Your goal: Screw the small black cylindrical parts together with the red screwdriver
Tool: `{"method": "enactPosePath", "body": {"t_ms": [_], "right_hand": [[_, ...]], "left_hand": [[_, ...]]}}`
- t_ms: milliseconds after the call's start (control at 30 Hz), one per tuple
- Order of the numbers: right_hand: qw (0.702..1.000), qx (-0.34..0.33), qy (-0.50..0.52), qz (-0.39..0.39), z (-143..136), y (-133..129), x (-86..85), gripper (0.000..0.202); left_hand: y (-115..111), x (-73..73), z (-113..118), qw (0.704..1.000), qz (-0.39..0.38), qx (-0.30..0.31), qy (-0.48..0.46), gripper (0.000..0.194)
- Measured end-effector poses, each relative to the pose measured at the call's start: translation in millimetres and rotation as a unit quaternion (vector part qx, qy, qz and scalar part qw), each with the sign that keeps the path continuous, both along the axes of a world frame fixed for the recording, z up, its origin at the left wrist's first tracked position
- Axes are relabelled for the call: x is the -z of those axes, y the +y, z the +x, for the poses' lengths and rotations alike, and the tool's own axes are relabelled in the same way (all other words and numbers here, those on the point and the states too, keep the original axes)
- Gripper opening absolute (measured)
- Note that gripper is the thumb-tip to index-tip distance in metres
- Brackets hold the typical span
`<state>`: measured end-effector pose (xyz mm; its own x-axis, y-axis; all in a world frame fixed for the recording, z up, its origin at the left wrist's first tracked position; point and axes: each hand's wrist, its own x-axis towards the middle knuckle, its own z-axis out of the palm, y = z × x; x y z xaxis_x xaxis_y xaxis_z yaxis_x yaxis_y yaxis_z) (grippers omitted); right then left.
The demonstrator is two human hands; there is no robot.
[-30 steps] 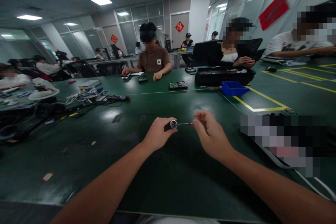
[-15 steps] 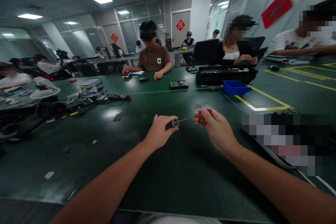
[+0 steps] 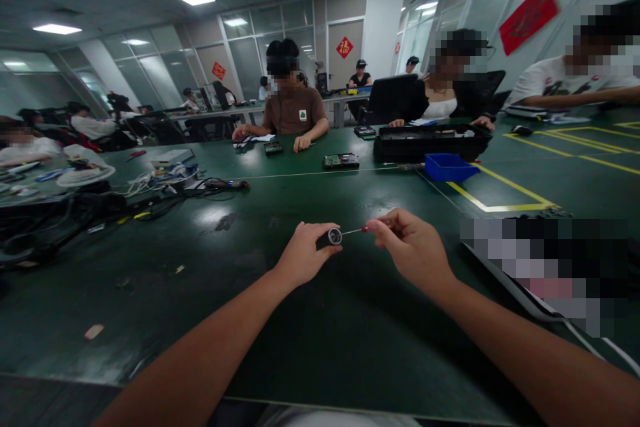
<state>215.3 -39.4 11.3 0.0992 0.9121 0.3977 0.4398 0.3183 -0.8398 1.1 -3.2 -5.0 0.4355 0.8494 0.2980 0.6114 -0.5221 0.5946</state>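
Observation:
Above the green table, my left hand [image 3: 306, 255] grips a small dark cylinder [image 3: 334, 237] between thumb and fingers. Its pale ring-shaped end faces right. My right hand [image 3: 417, 247] is closed on the red handle of a screwdriver [image 3: 364, 229]. The thin metal shaft points left and its tip reaches the open end of the cylinder; the very tip is hidden there.
Beyond my hands are a green circuit-board device [image 3: 341, 161], a long black tray [image 3: 433, 147] and a blue bin [image 3: 450, 167]. Cables and electronic parts [image 3: 175, 173] lie on the left. Across the table sits a person in a brown shirt [image 3: 295, 112].
My right hand has moved slightly left and down, so less of the shaft shows between the hands. A person across the table has lowered their hands to the black tray.

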Motion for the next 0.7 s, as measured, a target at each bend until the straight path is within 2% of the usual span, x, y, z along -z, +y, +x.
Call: {"method": "enactPosePath", "body": {"t_ms": [67, 200, 300, 467, 567, 700], "right_hand": [[0.999, 0.004, -0.034, 0.003, 1.8, -1.8, -0.7, 0.033], [0.994, -0.038, -0.080, 0.056, 3.2, -4.6, -2.1, 0.020], [0.993, -0.054, -0.096, 0.043, 2.8, -4.9, -3.4, 0.021], [0.995, -0.017, -0.101, -0.014, 0.6, -2.0, -1.4, 0.042], [0.992, -0.002, -0.123, 0.000, -2.3, -4.0, -0.1, 0.036], [0.987, -0.021, -0.154, 0.036, -5.0, -10.4, -3.6, 0.028]], "left_hand": [[-0.6, -0.9, 0.1, 1.000, -0.005, -0.004, 0.005, 0.035], [0.6, 0.7, -0.9, 1.000, -0.004, -0.005, 0.000, 0.036], [2.0, 2.8, -1.7, 1.000, 0.004, -0.005, -0.005, 0.036], [2.1, 3.3, -1.8, 1.000, 0.015, -0.006, -0.006, 0.035], [1.8, 3.3, -1.8, 1.000, 0.011, -0.007, 0.000, 0.036], [2.5, 4.7, -2.4, 1.000, 0.013, -0.003, -0.002, 0.035]]}}
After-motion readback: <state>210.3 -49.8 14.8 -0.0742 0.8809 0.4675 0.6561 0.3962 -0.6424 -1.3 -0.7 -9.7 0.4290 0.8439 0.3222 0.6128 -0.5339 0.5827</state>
